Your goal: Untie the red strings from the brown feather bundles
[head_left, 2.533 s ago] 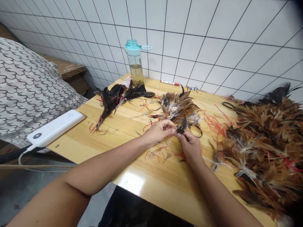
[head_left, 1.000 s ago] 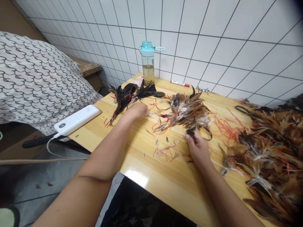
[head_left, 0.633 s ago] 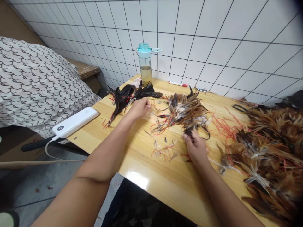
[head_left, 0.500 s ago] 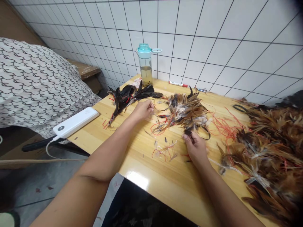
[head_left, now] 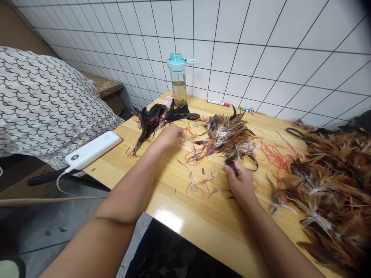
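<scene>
At the center of the table (head_left: 208, 216), as seen from the head camera, the right hand (head_left: 242, 179) gripped a small dark tuft (head_left: 230, 163) between thumb and forefinger. The tuft was located at the near side of a brown bundle (head_left: 228, 131); contact between the two could not be determined. The left hand (head_left: 172, 136) was positioned above the table, just on the near side of the black feathers (head_left: 148, 125), with its fingers curled inward; whether they grasped anything could not be determined. Red ties showed among the black feathers. Loose scraps (head_left: 201, 185) of thread and feather lay between the two forearms. Red threads (head_left: 275, 154) lay tangled between the brown bundle and a large pile (head_left: 333, 181) of brown feathers at the right, part of which was bound with white ties (head_left: 314, 220). A bottle (head_left: 179, 87), partly filled with yellowish liquid, stood upright at the far edge, near the tiled wall (head_left: 220, 50). To its right lay a red-capped marker (head_left: 218, 103). A white device (head_left: 94, 147) rested at the left edge, with a cable (head_left: 58, 181) connected to its near end.
</scene>
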### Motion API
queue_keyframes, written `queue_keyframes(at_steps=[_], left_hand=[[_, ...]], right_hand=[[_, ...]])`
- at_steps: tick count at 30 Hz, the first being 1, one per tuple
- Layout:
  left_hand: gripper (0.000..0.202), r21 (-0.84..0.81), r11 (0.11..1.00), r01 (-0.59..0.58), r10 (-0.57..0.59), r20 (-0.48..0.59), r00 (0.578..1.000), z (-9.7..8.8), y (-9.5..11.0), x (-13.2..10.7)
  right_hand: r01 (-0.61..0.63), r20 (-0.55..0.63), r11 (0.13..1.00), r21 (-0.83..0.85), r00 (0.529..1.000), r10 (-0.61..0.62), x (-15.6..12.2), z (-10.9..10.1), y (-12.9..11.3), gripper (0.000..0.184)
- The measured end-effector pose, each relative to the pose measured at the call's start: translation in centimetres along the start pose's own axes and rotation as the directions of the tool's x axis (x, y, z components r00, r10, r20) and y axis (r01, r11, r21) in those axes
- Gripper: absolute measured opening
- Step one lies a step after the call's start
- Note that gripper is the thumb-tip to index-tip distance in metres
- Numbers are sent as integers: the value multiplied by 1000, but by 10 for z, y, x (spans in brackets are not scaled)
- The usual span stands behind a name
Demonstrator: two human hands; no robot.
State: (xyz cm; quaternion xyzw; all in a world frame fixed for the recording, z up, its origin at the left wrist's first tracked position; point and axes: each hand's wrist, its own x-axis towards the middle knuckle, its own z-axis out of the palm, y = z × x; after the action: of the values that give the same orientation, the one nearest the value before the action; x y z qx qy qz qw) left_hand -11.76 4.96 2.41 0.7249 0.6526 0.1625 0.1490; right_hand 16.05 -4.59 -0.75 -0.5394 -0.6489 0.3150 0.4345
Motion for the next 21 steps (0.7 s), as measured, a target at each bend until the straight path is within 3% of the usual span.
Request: queue_keyframes(at_steps=[3, 8, 11, 13, 16, 18, 21], left_hand=[[13, 28, 1000, 13, -15, 46, 999, 6, 2, 1], [12, 93, 994, -49, 52, -30, 998, 11, 3, 4], [8, -140, 984, -111, 90, -149, 985, 9, 11, 2], [7, -458, 876, -151, 83, -166, 983, 10, 24, -3], [23, -838, 541, -70, 135, 4, 991, 19, 52, -16], [30, -920, 388, 52, 204, 141, 969, 30, 71, -27], [32, -942, 299, 151, 254, 231, 939, 45, 95, -41]], right_hand=[[12, -12, 1000, -10, 1000, -12, 0, 1, 1, 22], [3, -9, 1000, -7, 1000, -3, 0, 1, 1, 23], [2, -7, 1000, 0, 1000, -2, 0, 0, 1, 22], [-4, -8, 1000, 1, 1000, 4, -1, 1, 2, 21], [-24, -13, 999, 23, 1000, 24, -1, 2, 4, 22], [-40, -15, 998, 48, 999, 41, 0, 3, 5, 25], [-56, -10, 996, 71, 998, 57, 1, 3, 7, 27]])
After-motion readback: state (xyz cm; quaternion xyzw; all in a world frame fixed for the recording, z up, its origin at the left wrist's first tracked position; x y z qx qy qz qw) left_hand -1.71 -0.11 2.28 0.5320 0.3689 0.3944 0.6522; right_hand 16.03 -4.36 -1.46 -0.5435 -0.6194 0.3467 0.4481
